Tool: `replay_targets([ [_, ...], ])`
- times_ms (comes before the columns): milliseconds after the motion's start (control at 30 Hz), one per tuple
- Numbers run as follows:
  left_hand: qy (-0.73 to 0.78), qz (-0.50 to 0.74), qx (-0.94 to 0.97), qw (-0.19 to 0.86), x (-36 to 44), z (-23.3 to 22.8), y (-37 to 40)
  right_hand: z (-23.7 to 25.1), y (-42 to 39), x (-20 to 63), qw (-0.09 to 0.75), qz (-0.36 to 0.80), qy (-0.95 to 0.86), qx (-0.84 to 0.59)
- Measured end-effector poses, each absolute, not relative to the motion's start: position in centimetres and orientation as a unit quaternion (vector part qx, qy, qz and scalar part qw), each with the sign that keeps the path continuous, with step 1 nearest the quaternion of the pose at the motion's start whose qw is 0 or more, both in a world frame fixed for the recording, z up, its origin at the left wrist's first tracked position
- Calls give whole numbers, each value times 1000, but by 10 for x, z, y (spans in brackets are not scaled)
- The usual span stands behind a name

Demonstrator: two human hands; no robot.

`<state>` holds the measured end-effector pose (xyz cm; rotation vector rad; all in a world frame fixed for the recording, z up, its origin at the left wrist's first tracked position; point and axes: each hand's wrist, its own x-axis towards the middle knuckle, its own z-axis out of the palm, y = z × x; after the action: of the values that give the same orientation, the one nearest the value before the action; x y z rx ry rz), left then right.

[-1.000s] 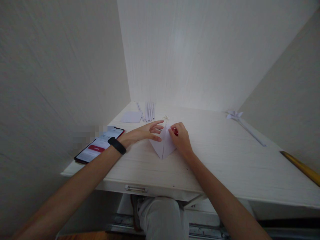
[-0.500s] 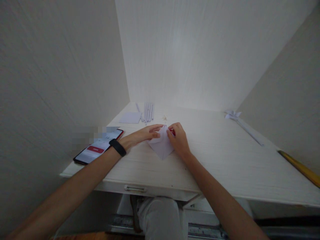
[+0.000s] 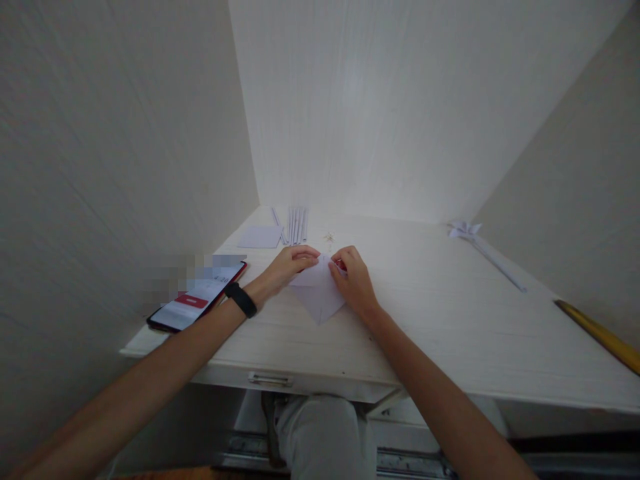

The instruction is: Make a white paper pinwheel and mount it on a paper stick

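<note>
A white sheet of paper (image 3: 320, 297), partly folded and with a point towards me, is between my hands over the desk. My left hand (image 3: 293, 267) pinches its upper left part between thumb and fingers. On the other side, my right hand (image 3: 353, 277) has its fingers closed on the upper right edge. Just beyond the paper lies a small cluster of thin pins or sticks (image 3: 329, 237), too small to make out clearly. Fingertips hide part of the paper's upper edges.
Behind my left hand lie a stack of square paper (image 3: 260, 236) and several rolled paper sticks (image 3: 298, 225). A phone (image 3: 193, 303) rests at the left. Along the right are a paper pinwheel on a stick (image 3: 465, 230) and a yellow object (image 3: 597, 333). A drawer handle (image 3: 270, 379) faces me.
My left hand has shifted its grip on the paper, fingers now more curled. The sheet has moved slightly left, and its left flap lies wider and flatter.
</note>
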<state>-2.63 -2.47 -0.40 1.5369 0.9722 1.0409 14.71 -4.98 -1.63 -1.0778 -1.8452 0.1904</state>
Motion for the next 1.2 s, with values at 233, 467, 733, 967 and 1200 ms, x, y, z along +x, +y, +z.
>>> replay_targets([
  [233,405,429,659,467,-25,-1,-28,-17,-51,147,474,94,-751,-450],
  [467,394,429,666,466,-24,-2,-27,-14,-53,147,505,93,-745,-425],
  [733,390,421,674,466,-25,-3,-25,-12,-55,146,487,86,-775,-394],
  [967,387,417,679,464,-25,-3,-26,-12,-54,146,485,87,-774,-397],
  [1200,384,407,691,457,-26,-5,-26,-12,-55,145,482,93,-774,-400],
])
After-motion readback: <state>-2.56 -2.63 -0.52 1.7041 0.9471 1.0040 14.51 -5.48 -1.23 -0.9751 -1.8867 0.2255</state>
